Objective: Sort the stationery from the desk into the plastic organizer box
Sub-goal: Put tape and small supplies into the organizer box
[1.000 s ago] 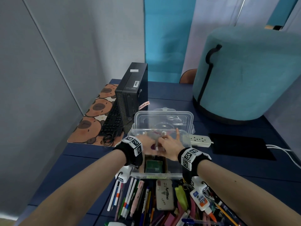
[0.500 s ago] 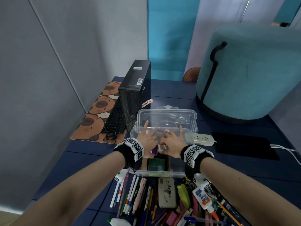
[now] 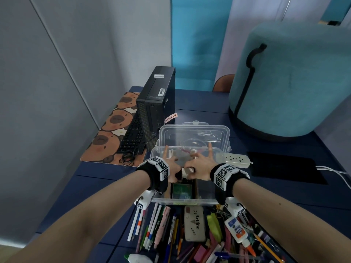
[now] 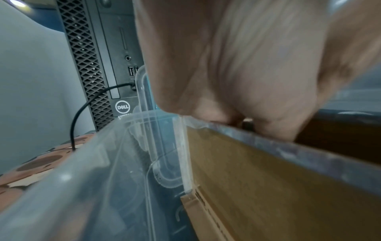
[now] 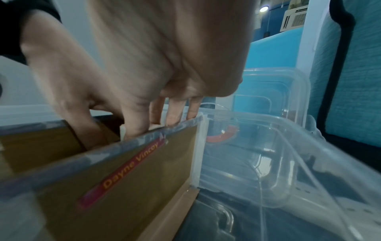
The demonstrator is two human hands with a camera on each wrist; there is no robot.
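The clear plastic organizer box stands mid-desk with its lid tipped open behind it. Inside it sits a brown cardboard insert with grey taped top edges. My left hand and right hand are both down in the box, close together, gripping the insert's walls at the top. Each index finger points forward. In the right wrist view my fingers lie over the wall's edge and the thumb reaches inside. A heap of stationery lies in front of the box, with an Artline case and a glue bottle.
A black Dell tower stands just left of the box, with a keyboard on a capybara mat. To the right lie a white power strip and a black pad. A big teal pouf fills the back right.
Both hands have shifted a little forward in the box and drawn slightly apart. The index fingers have straightened out. The head view has tipped down somewhat.
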